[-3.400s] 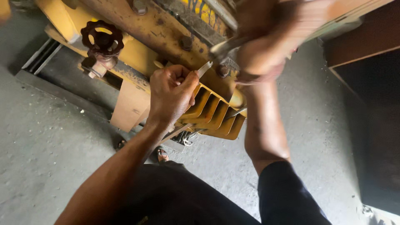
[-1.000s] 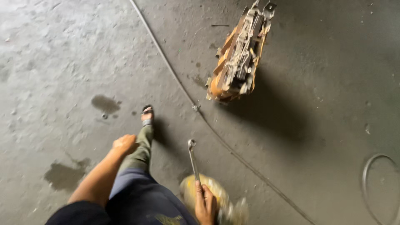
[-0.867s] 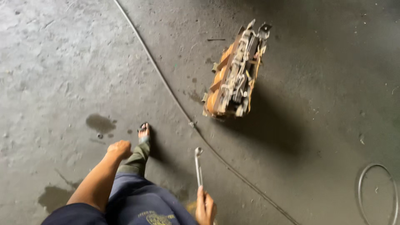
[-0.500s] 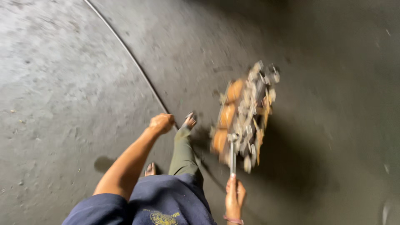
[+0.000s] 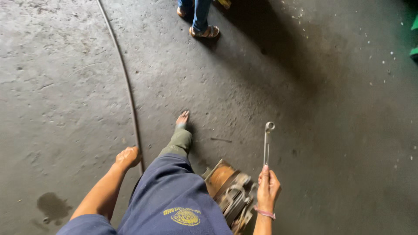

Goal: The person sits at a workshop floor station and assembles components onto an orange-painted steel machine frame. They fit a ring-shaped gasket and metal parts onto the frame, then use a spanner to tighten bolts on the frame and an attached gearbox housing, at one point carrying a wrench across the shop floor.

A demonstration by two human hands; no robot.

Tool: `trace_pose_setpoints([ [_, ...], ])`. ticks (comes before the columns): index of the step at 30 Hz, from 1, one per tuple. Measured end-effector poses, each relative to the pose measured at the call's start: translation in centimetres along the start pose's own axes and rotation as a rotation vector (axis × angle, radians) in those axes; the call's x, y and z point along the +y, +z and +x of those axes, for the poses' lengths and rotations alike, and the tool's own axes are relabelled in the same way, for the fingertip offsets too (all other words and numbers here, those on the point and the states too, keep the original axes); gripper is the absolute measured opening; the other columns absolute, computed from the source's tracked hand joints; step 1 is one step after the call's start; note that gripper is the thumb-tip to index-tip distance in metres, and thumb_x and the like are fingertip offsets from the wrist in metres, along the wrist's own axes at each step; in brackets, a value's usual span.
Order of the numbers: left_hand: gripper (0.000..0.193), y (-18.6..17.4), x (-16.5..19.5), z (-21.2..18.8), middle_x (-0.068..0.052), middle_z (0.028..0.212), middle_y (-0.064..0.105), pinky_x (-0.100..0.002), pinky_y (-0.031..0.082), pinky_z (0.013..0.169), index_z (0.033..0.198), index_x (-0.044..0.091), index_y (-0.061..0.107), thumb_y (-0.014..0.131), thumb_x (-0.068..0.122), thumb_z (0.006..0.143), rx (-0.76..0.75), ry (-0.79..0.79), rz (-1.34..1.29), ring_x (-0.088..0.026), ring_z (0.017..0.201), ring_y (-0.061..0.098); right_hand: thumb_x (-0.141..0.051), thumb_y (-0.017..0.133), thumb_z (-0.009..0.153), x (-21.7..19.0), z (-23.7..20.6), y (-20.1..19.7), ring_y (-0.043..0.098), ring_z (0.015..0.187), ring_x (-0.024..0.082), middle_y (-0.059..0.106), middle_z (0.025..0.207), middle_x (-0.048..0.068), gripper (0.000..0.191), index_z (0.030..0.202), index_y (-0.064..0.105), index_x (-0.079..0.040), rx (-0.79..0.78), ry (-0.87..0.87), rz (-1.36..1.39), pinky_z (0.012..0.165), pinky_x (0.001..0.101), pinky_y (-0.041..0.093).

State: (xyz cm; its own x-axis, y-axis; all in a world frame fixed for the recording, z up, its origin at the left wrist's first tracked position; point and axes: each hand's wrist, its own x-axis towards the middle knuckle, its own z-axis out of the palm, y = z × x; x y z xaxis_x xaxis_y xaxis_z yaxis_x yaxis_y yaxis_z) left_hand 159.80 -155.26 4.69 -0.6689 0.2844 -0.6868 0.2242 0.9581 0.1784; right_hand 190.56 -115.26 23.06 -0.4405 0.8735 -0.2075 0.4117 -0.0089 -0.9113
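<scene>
Spanner (image 5: 267,141) gripped in right hand (image 5: 267,188).

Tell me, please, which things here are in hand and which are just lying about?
In hand:
- long silver metal spanner, gripped by right hand

Lying about:
- rusty orange metal machine part on grey concrete floor
- thin dark cable
- left hand holds nothing
</scene>
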Motion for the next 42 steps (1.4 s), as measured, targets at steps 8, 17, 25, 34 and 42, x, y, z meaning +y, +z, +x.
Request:
trace_pose_setpoints([
  [8,0.03,-13.4,24.7,19.3,-0.023,0.122,0.07,-0.048,0.055,0.1,0.112,0.006,0.075,0.055,0.015,0.09,-0.163,0.056,0.024,-0.039,0.118,0.067,-0.042,0.062,0.1,2.8,28.2,4.5,0.037,0.054,0.005,0.047,0.062,-0.005,0.043,0.07,0.059,-0.012,0.103,0.282,0.105,0.049,0.0245,0.027],
  [17,0.015,-33.7,62.5,47.9,-0.02,0.093,0.073,-0.054,0.055,0.07,0.096,0.014,0.074,0.063,0.024,0.097,0.568,0.746,0.032,-0.042,0.084,0.07,-0.047,0.07,0.095,6.1,45.9,0.5,0.035,0.056,0.013,0.039,0.058,0.001,0.059,0.062,0.046,-0.004,0.221,0.6,-0.262,0.052,0.0362,0.031],
  [25,0.018,-42.2,82.3,58.1,-0.024,0.09,0.071,-0.054,0.055,0.075,0.096,0.009,0.074,0.062,0.022,0.092,0.246,0.521,-0.312,-0.045,0.088,0.069,-0.036,0.082,0.086,-9.2,83.0,-3.5,0.034,0.061,0.01,0.038,0.063,-0.004,0.054,0.063,0.041,-0.008,0.236,0.125,-0.259,0.051,0.0345,0.032],
  [34,0.021,-48.5,90.6,70.2,-0.018,0.099,0.074,-0.047,0.055,0.085,0.108,0.009,0.076,0.069,0.025,0.096,0.332,0.029,-0.599,-0.039,0.096,0.071,-0.016,0.08,0.097,-31.5,128.2,4.2,0.028,0.065,0.004,0.031,0.069,-0.01,0.055,0.068,0.034,-0.017,-0.07,-0.274,0.065,0.057,0.0272,0.022],
  [42,0.017,-63.4,106.5,94.9,-0.019,0.097,0.069,-0.045,0.053,0.081,0.112,0.002,0.069,0.072,0.005,0.095,0.719,0.207,-0.818,-0.037,0.091,0.068,-0.008,0.086,0.088,-35.8,154.9,25.7,0.033,0.065,0.003,0.041,0.071,-0.01,0.051,0.069,0.04,-0.019,-0.247,-0.083,0.256,0.06,0.0252,0.029],
])
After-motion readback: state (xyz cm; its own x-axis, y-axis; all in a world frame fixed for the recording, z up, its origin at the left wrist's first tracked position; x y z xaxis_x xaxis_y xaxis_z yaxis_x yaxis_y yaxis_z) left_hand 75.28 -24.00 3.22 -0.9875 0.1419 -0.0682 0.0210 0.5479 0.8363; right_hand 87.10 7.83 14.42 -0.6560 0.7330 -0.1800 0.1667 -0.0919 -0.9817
